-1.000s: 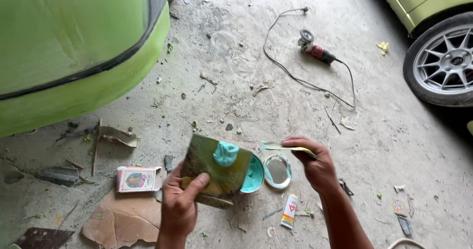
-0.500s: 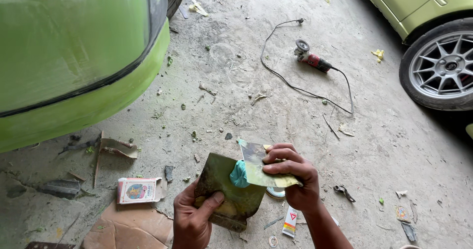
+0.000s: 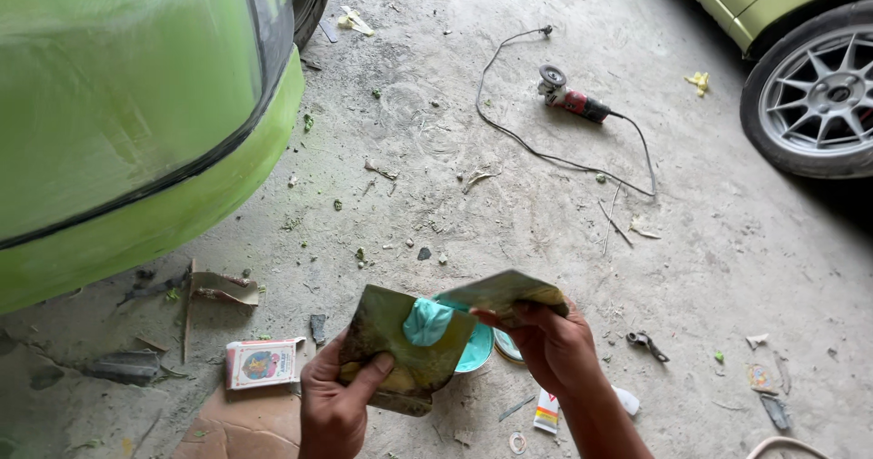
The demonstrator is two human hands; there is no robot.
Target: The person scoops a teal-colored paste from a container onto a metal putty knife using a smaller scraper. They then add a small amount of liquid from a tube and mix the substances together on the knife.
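The left hand (image 3: 338,403) gripped a stained flat board (image 3: 402,348) bearing a lump of pale turquoise putty (image 3: 426,321), while the right hand (image 3: 549,345) pressed a flat spreader (image 3: 506,293) against that lump. Just behind the board sat a teal tin (image 3: 476,345) on the concrete floor (image 3: 455,150), with a small printed box (image 3: 264,363) to the left and a small tube (image 3: 546,411) below the right wrist. Farther off lay a corded angle grinder (image 3: 571,98), between the green car body (image 3: 118,114) and a grey alloy wheel (image 3: 818,95).

Concrete floor (image 3: 509,241) — angle grinder (image 3: 573,101), small box (image 3: 264,363), cardboard (image 3: 241,427), tube (image 3: 546,412), scattered debris.
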